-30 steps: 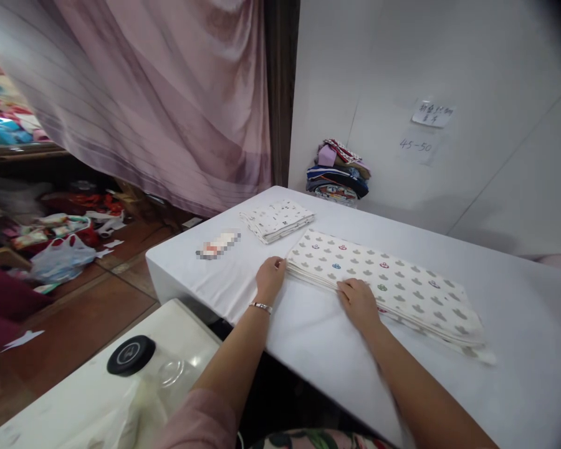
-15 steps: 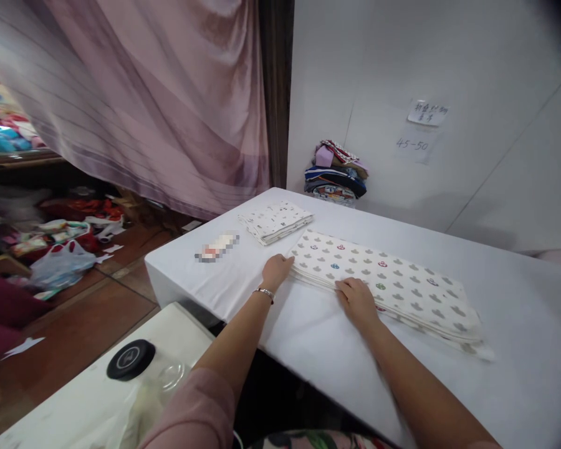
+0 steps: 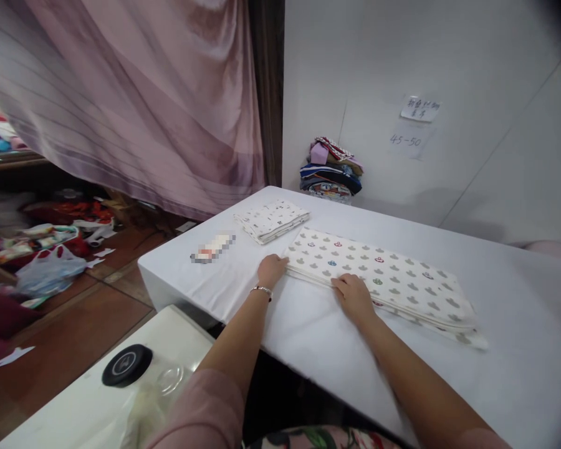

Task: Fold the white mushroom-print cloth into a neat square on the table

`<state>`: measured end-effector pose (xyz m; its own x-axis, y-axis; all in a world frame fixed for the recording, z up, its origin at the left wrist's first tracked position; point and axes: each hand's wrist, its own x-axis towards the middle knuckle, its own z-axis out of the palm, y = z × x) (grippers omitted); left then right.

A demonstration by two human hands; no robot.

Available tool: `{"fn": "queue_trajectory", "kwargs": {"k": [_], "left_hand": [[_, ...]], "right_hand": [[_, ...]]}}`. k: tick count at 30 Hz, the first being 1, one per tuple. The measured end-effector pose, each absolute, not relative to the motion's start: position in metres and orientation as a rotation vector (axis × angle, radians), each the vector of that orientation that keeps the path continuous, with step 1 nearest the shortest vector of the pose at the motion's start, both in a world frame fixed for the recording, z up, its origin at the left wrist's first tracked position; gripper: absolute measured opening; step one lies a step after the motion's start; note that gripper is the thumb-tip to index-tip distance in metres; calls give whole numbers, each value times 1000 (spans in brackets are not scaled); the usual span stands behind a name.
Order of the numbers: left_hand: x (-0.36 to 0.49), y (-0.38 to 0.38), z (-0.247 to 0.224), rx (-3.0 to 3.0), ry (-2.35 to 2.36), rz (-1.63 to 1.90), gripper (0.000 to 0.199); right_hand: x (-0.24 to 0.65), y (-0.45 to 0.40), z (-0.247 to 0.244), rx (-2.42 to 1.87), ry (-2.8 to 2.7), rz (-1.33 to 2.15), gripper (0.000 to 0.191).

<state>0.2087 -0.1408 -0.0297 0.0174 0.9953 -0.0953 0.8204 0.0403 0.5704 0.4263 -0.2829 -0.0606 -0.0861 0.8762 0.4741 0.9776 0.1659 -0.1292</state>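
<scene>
The left fingers (image 3: pixel 283 260) now reach slightly further onto the folded cloth's (image 3: pixel 402 284) corner while the right fingers (image 3: pixel 339 282) stay along its near edge, so it seems steadied, lying just ahead of them, though whether either pinches I cannot tell.

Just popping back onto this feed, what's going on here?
A person has both hands on a long folded cloth with grey motifs, lying on a white table. The left hand is at the cloth's near-left corner; the right hand has its fingers at the near edge. Whether either grips is hard to tell. Beyond the left hand lies a smaller folded cloth, and a stack of fabrics sits by the wall.
</scene>
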Motion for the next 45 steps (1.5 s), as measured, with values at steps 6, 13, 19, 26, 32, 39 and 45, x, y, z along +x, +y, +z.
{"fn": "queue_trajectory", "kwargs": {"k": [6, 13, 19, 26, 32, 39, 45], "left_hand": [[206, -138, -24, 1864, 1825, 472, 29], [210, -148, -32, 1923, 1894, 600, 25], [211, -152, -39, 1964, 1869, 681, 26], [210, -154, -44, 1962, 1829, 724, 22], [210, -157, -47, 1975, 1804, 768, 20], [212, -158, -53, 2054, 1776, 782, 15], [212, -160, -52, 2028, 1766, 744, 13]], "right_hand": [[424, -283, -60, -1760, -2000, -293, 25], [422, -286, -57, -1781, -1979, -247, 24], [425, -283, -38, -1793, -1906, 21, 23], [430, -218, -21, -1866, -1887, 148, 26], [425, -120, -27, -1877, -2017, 32, 39], [415, -34, -20, -1911, -2314, 56, 45], [412, -1, -8, -1961, -2609, 141, 26]]}}
